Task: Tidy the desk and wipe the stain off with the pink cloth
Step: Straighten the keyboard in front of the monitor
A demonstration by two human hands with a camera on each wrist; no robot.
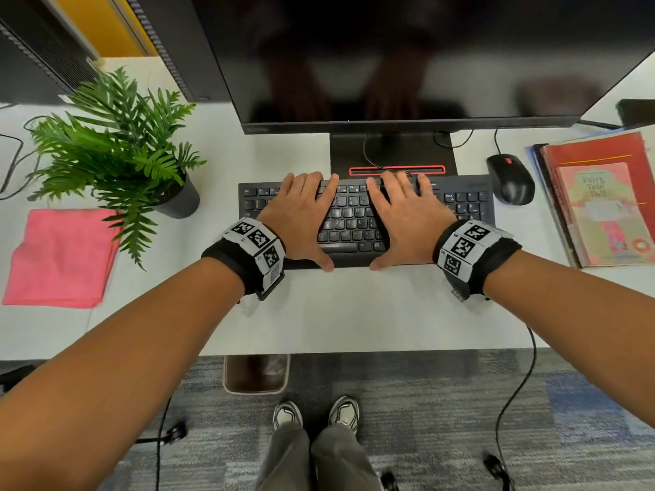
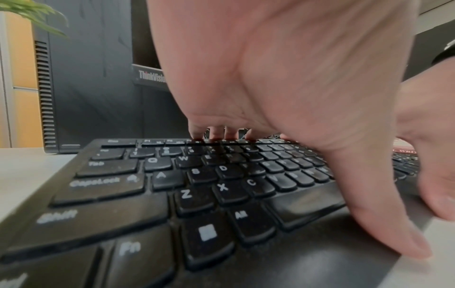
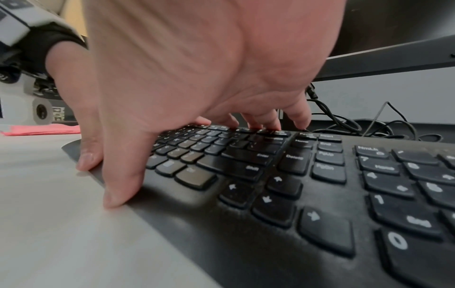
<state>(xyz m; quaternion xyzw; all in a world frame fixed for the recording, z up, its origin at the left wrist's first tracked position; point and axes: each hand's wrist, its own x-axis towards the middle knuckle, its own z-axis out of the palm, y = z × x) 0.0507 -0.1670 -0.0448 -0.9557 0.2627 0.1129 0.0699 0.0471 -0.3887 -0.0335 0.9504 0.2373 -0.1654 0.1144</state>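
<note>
We see both hands spanning a black keyboard (image 1: 358, 221) that lies on the white counter (image 1: 354, 313) in front of the monitor stand (image 1: 393, 154). Our left hand (image 1: 301, 216) covers the left half of the keys: its fingers (image 2: 215, 132) reach over the far edge along the function row, and the thumb presses against the near front edge beside the space bar. Our right hand (image 1: 407, 217) mirrors it on the middle-right part, with fingers (image 3: 261, 119) curled down onto the back row and the thumb hooked at the front edge, so each hand grips the keyboard between fingers and thumb. In the wrist views the keyboard's front edge sits at the counter surface; we cannot tell whether it is lifted.

The pink cloth (image 1: 60, 258) lies folded and flat on the counter at our far left, well apart from the hands, just in front of a potted fern (image 1: 117, 150) whose fronds overhang its upper right corner. A black mouse (image 1: 510, 178) rests to the right of the keyboard, and beyond it a stack of books (image 1: 599, 203) with a red cover and a pink "Fairy Tale" title on top. The dark monitor (image 1: 407, 58) fills the top of the head view.
</note>
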